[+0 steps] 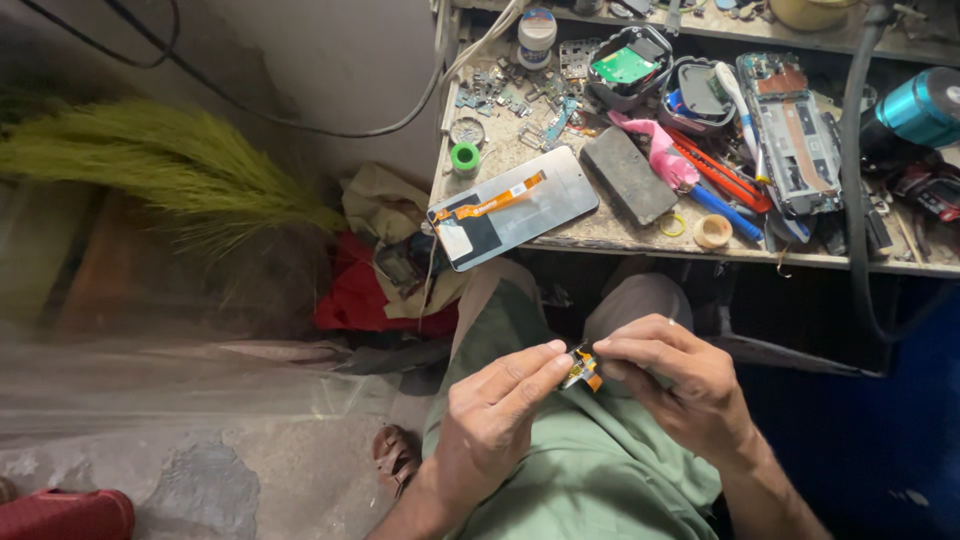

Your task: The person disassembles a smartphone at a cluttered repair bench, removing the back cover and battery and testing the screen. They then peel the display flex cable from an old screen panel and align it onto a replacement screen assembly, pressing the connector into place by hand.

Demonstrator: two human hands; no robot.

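Note:
Over my lap, my left hand (500, 405) and my right hand (670, 385) meet on a small orange and dark flex-cable part (582, 368). Both pinch it between thumb and fingertips, the left from its left side, the right from its right. Most of the part is hidden by the fingers. A phone screen panel (515, 207) with an orange ribbon cable lies face down on the workbench (640, 238) above my knees, overhanging the bench's front edge.
The bench holds a dark flat phone piece (628, 174), a pink cloth (665, 152), an open phone frame (795, 130), small trays of parts (630, 62), a green tape roll (464, 156) and a teal cylinder (925, 105). A grass broom (170, 170) leans at left; rags (375, 280) lie under the bench.

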